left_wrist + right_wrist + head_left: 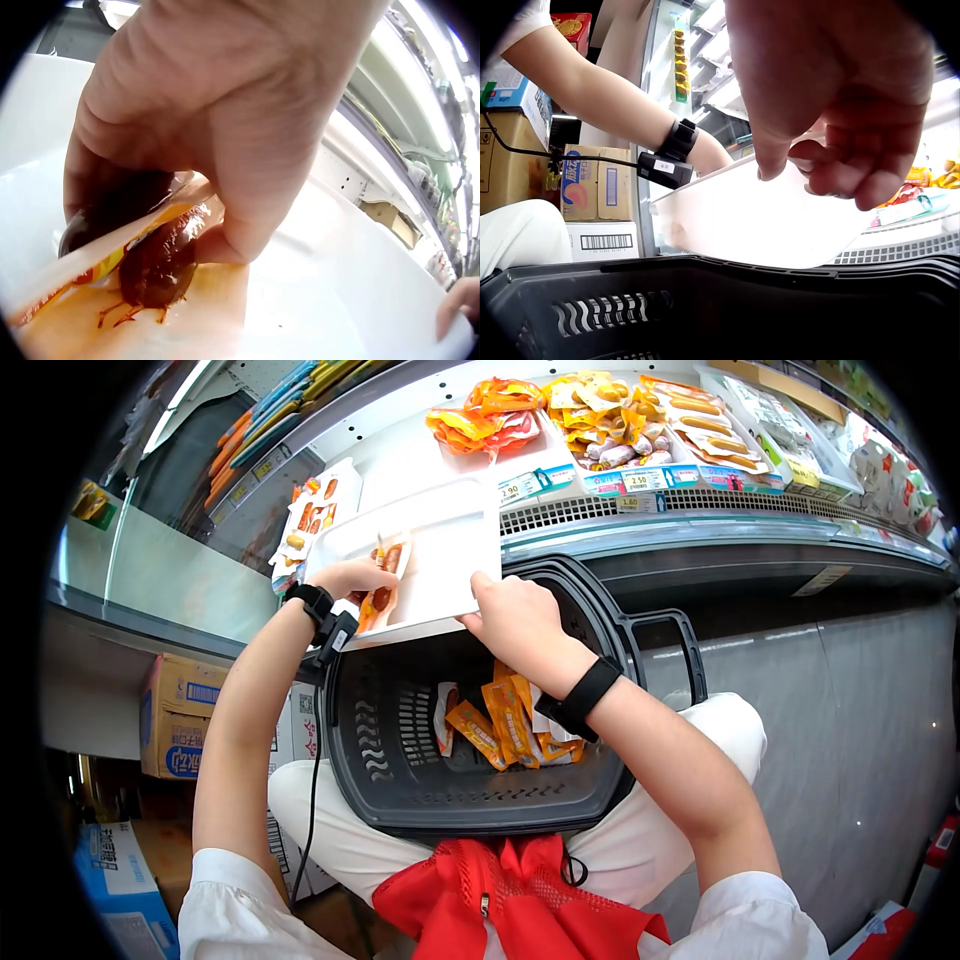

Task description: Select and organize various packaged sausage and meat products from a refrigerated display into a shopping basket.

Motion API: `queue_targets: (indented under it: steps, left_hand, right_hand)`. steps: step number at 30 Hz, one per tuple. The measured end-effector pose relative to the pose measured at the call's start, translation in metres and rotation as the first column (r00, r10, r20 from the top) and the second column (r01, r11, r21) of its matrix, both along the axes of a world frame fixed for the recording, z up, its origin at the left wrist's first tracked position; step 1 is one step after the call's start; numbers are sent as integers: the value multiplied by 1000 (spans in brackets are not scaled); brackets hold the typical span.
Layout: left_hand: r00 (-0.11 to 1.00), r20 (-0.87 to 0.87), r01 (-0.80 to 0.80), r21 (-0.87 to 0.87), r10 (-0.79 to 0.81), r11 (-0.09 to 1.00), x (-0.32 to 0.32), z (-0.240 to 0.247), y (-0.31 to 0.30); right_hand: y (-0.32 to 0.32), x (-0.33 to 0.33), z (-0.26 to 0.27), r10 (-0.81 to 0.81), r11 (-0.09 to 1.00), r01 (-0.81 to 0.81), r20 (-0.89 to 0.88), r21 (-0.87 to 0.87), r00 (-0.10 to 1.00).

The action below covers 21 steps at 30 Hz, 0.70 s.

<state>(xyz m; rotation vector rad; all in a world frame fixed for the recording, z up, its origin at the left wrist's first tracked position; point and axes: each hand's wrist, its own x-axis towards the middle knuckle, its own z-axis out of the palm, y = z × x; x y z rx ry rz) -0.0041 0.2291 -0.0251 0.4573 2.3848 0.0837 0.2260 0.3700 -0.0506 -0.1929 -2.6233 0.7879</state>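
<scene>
A white tray (440, 550) is held tilted above the far rim of a black basket (400, 800). My right hand (525, 622) pinches the tray's near right edge between thumb and fingers; the right wrist view also shows this hand (832, 97) at the rim of the tray (757, 217). Inside the tray, my left hand (352, 578) grips packaged sausages (388, 572). In the left wrist view, thumb and fingers of the hand (202, 97) close round the brown sausages (161, 262) and their wrapper. Orange packets (510, 720) lie in the basket.
Beyond the basket runs a refrigerated shelf (640, 530) with sausage packs (605, 420) and red-orange packs (490, 420). Another tray of sausages (318, 510) stands at the left. Cardboard boxes (180, 715) are stacked lower left. The basket's handle (690, 655) sticks out to the right.
</scene>
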Motion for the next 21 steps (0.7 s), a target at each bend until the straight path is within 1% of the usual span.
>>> queue_targets:
  steps: [3, 5, 6, 7, 9, 10, 11, 13, 14, 16, 17, 19, 20, 21]
  left_hand:
    - [989, 146, -37, 86, 25, 996, 11, 2, 14]
    - [979, 202, -82, 226, 36, 971, 17, 0, 23]
    - [962, 273, -99, 279, 20, 955, 20, -2, 27]
    - [967, 252, -110, 294, 33, 949, 27, -3, 33]
    - [977, 206, -7, 300, -57, 954, 28, -17, 37]
    - [984, 158, 36, 284, -84, 958, 40, -12, 44]
    - [982, -20, 190, 127, -189, 974, 51, -5, 52]
    - [973, -39, 231, 154, -228, 961, 54, -11, 54]
    - [972, -38, 233, 155, -230, 960, 54, -12, 55]
    - [986, 147, 45, 230, -81, 972, 59, -5, 59]
    - [986, 143, 46, 231, -81, 972, 62, -3, 59]
    - [975, 196, 47, 259, -100, 965, 66, 1, 56]
    - [972, 198, 71, 275, -129, 959, 60, -8, 52]
    - [973, 192, 68, 278, -125, 958, 64, -3, 52]
  right_hand:
    - [-2, 1, -3, 5, 1000, -5, -2, 5, 1000]
    - [-6, 4, -3, 22, 1000, -23, 20, 21, 1000]
    - [-8, 5, -5, 31, 999, -32, 25, 38, 999]
    - [-11, 6, -7, 38, 998, -39, 30, 54, 999]
    - [-14, 7, -11, 56, 995, -59, 43, 77, 997]
    - [-15, 8, -11, 67, 995, -70, 47, 74, 997]
    - [-16, 8, -13, 77, 994, -81, 51, 70, 996]
    - [-16, 7, -17, 81, 994, -83, 38, 67, 996]
    - [-16, 8, -18, 87, 994, -90, 37, 67, 995]
    - [-16, 9, -20, 94, 993, -96, 36, 67, 995]
    - [-16, 9, -20, 95, 993, -98, 38, 68, 995]
    - [-16, 8, -20, 102, 992, -104, 33, 70, 994]
    - [-16, 8, -20, 106, 992, -108, 31, 67, 994]
    - [-16, 8, -21, 110, 992, -111, 28, 66, 994]
